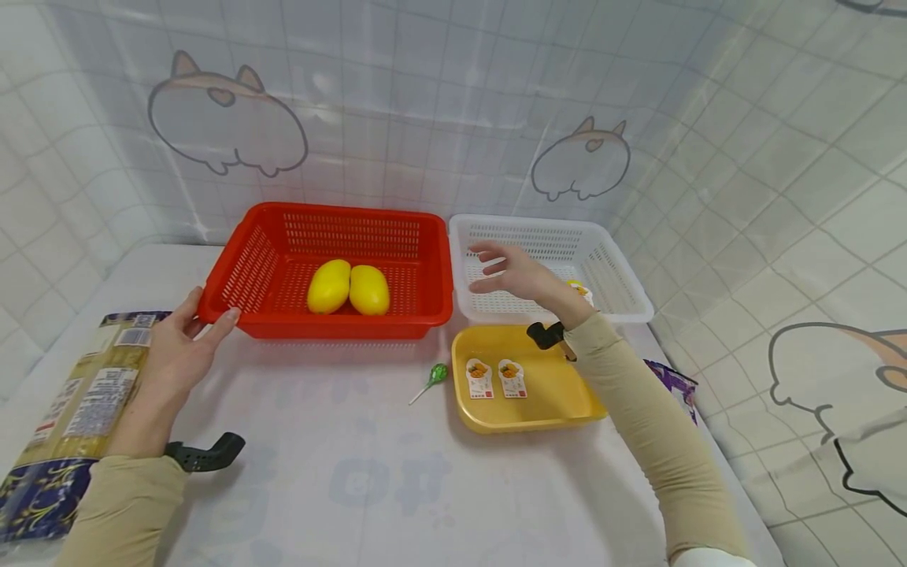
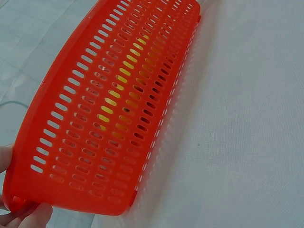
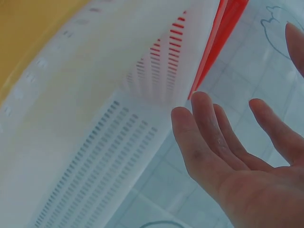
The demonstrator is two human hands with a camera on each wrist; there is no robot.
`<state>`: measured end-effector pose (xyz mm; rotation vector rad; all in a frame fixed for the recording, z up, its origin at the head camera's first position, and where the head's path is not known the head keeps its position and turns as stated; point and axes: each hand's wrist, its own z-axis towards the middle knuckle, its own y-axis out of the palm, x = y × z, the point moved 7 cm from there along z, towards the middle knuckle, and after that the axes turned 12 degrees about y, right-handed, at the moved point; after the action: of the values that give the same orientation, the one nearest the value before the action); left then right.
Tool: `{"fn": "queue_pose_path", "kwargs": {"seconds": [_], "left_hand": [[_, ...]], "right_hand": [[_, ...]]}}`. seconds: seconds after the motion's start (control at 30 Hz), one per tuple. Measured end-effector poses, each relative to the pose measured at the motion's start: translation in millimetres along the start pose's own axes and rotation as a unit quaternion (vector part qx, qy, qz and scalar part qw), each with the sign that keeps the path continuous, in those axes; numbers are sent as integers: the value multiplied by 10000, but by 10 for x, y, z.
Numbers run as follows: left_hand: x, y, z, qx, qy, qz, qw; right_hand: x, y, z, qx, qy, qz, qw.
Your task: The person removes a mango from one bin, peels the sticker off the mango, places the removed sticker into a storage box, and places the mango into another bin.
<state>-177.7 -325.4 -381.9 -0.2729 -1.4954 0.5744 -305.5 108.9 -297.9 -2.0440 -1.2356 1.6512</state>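
A red slotted basket stands at the back of the table with two yellow mangoes lying in it. My left hand grips its front left corner, thumb on the front wall and fingers on the side; the left wrist view shows the fingers against the basket's corner. My right hand hovers open above the white basket, fingers spread and holding nothing. The right wrist view has the same open hand over the white basket's wall. A small packet lies in the white basket.
A yellow tray in front of the white basket holds two small packets. A green lollipop lies on the cloth beside it. A long noodle package lies at the left edge, a purple packet at the right.
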Motion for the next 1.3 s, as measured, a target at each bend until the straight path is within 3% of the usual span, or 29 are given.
{"fn": "queue_pose_path", "kwargs": {"seconds": [0.63,1.3], "left_hand": [[-14,1,17,-15,71,-129,9999],[-29,-8,33,-29,29,-154,9999]], "right_hand": [[402,-367,-68,272,471,-265,9982],[792,-865,-115,134,499,-70,9986]]}}
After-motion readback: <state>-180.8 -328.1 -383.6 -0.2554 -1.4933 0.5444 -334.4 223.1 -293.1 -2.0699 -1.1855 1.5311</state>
